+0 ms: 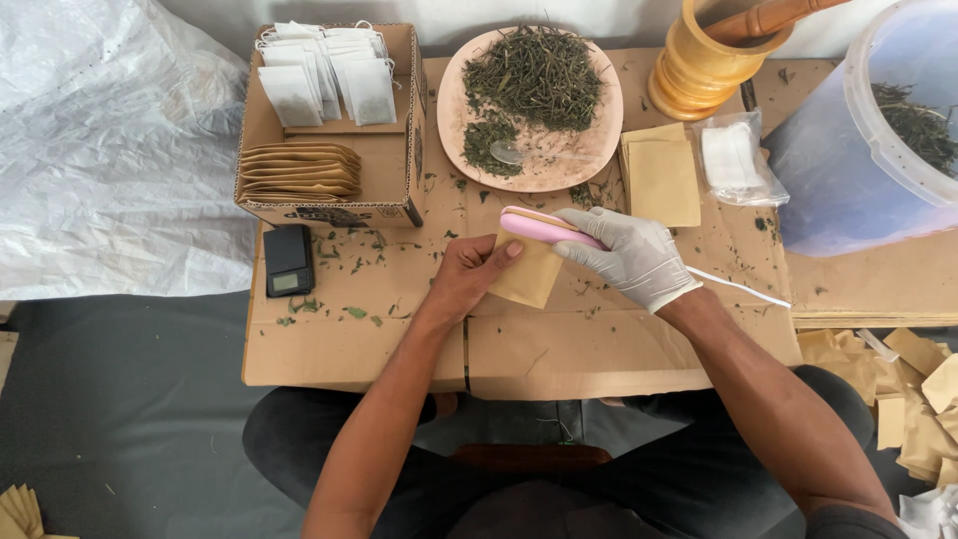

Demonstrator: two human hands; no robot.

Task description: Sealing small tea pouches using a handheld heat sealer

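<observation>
Your left hand (469, 274) is bare and pinches the small tan paper pouch (527, 271) by its left edge, thumb on top and fingers curled beneath. Your gloved right hand (631, 255) is wrapped around the pink handheld sealer (547, 227), whose jaws sit closed across the pouch's top edge. The pouch lies just below the round plate (449, 105), on the cardboard surface (559, 349).

To do this seal well, I would judge that the pouch mouth should lie flat and square in the sealer, with no herb flakes caught in the seam (loose bits are scattered all over the cardboard near the plate). Keep your left thumb clear of the sealer's tip; it is very close now. Hold the squeeze even along the whole edge, and mind the white cord (738, 287) trailing to the right of the pouch so it does not tug the tool askew.

Landmarks around the plate: dried green herb (539, 75) heaped on it with a clear spoon (507, 152); to its left an open cardboard box (414, 110) holding white filter bags (324, 75) and a stack of tan pouches (299, 172); below that box a small black scale (288, 260); to the plate's right more empty pouches (664, 178), a clear bag (733, 160), a wooden mortar (704, 65) and a large tub (858, 170).
</observation>
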